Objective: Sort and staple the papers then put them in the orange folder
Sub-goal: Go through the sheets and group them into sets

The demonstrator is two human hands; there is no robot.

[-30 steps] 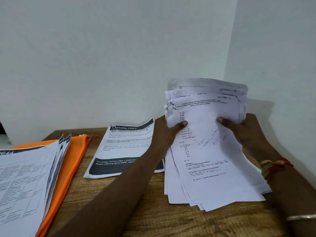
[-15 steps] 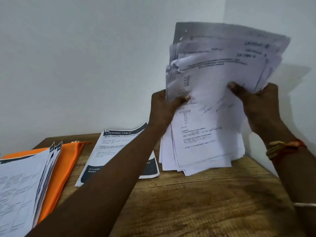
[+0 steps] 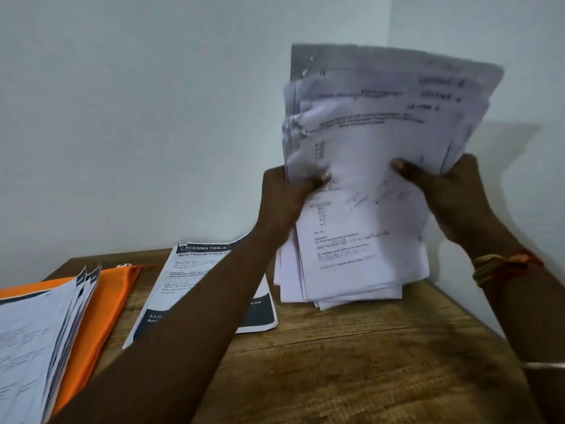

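Upright sheaf of white printed papers (image 3: 367, 142), lower edges at the brown wooden table (image 3: 351, 362). The left hand (image 3: 287, 197) and right hand (image 3: 449, 194) grip its sides, thumbs in front. To square it, slacken the grip and tap the edges flush. The flat orange folder (image 3: 101, 301) lies well apart, at left.

A room corner is shown, formed by a plain pale back wall (image 3: 137, 117) and a matching side wall (image 3: 489, 26) on the right. A wooden table (image 3: 351, 362) with coarse grain is set against both. Dim, even light is cast; a faint shadow (image 3: 516, 154) is seen on the side wall.
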